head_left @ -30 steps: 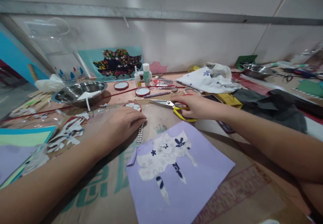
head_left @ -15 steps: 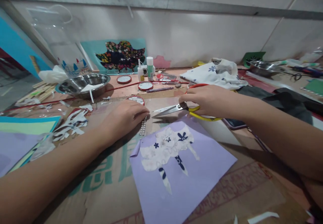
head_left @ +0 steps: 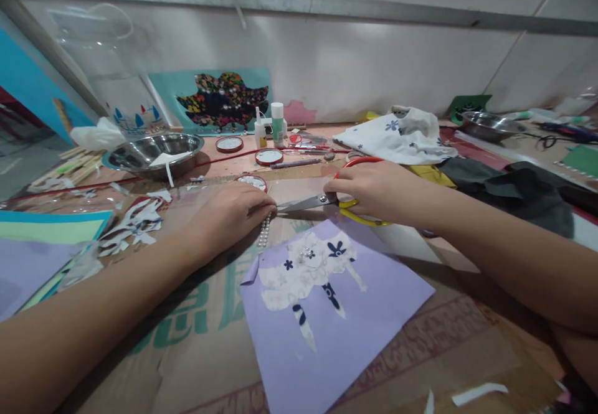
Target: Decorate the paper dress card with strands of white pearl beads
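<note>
My left hand [head_left: 236,218] is closed in a pinch on a string of white pearl beads [head_left: 264,232], whose strands hang below the fingertips. My right hand [head_left: 369,190] grips scissors [head_left: 308,203] with one red and one yellow handle loop. Their tips touch or nearly touch my left fingertips; what lies between the blades is too small to make out. Just below both hands rests a purple paper sheet [head_left: 355,345], its left corner folded. White cloth cut-outs with dark blue flowers [head_left: 308,264] and some pearls are on it.
Cardboard [head_left: 196,364] covers the work surface. Behind are a steel bowl [head_left: 154,155], red-rimmed lids [head_left: 269,157], a glue stick [head_left: 277,124], a small glue bottle [head_left: 260,131] and white patterned fabric [head_left: 397,134]. Cloth scraps [head_left: 135,224] and coloured paper [head_left: 42,258] lie left.
The scissors have moved left in my right hand, so their tips now meet my left fingertips. My left hand has stayed nearly in place.
</note>
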A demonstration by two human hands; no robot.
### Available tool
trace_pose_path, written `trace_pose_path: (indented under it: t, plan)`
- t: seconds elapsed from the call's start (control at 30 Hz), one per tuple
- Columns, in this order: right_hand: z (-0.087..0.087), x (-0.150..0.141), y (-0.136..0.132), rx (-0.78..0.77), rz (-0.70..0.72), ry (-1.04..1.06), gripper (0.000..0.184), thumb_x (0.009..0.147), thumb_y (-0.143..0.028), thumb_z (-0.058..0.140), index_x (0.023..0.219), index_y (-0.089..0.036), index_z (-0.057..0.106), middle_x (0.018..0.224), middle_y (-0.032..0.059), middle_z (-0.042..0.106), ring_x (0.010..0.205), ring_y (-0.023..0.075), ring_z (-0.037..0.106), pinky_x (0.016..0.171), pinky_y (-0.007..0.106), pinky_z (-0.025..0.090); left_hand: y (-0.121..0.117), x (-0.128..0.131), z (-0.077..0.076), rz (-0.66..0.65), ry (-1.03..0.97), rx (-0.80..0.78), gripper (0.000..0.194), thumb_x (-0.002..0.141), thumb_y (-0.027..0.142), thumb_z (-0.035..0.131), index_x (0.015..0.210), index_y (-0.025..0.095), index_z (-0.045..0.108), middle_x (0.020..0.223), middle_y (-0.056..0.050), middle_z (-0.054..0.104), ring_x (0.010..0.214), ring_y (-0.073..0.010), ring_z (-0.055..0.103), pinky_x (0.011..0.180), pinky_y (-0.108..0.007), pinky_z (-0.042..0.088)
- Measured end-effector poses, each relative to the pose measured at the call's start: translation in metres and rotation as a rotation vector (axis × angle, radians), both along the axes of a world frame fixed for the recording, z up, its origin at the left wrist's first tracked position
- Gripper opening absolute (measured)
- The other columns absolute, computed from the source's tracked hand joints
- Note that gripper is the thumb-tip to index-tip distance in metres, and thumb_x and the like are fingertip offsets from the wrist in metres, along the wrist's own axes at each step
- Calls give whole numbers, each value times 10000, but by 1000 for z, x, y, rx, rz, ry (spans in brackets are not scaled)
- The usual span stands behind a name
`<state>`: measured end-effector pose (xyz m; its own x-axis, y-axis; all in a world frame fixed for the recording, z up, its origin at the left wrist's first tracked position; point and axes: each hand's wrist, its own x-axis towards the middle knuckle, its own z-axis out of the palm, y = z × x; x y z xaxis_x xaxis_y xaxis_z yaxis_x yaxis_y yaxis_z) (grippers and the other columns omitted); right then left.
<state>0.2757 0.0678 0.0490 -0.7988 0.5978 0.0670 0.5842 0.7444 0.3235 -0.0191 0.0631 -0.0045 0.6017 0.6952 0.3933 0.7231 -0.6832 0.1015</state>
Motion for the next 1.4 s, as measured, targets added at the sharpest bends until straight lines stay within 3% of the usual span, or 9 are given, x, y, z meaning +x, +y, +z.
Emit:
trace_pose_path:
  t: [0.27,0.6,0.87,1.07,1.23,1.4]
  plan:
    - [-4,-6,-5,51,-21,-52,213,896,-170,567,1094,-180,643,967,87,696,741,189,592,567,281,244,-6,4,9,22,62,2,319,979,334,502,951,172,776,942,-86,781,874,-237,696,825,-359,534]
    - [-2,-8,-7,67,-46,-99,285,865,-100,549,1117,-183,655,932,80,717,723,185,600,576,290,237,-3,1,2,3,51,32,315,981,349,502,943,185,769,941,-79,783,878,-237,694,829,-370,531]
    - [3,4,3,-118,-33,53,335,860,-276,654,1194,-261,661,933,43,722,707,171,601,616,276,299,1,0,-2,-14,19,35,302,976,329,518,924,166,767,926,-93,780,871,-246,696,828,-369,528]
    - [12,16,16,-264,-187,191,427,885,-320,582,1310,-281,607,1000,55,718,711,183,613,622,270,371,1,0,-1,-13,-7,6,283,979,325,521,925,181,759,924,-80,777,866,-240,695,817,-362,533]
    - [-6,20,35,-291,-376,292,460,897,-346,567,1344,-235,579,1146,93,716,823,221,647,676,280,412,3,0,-2,-115,-59,64,264,981,293,536,898,169,754,942,-83,763,899,-233,683,849,-368,532]
    - [-15,17,43,-350,-415,305,521,907,-338,567,1414,-226,531,1251,118,682,897,251,652,717,299,428,8,-1,-5,-185,-72,109,231,977,269,566,878,163,746,938,-86,721,891,-225,650,833,-386,529]
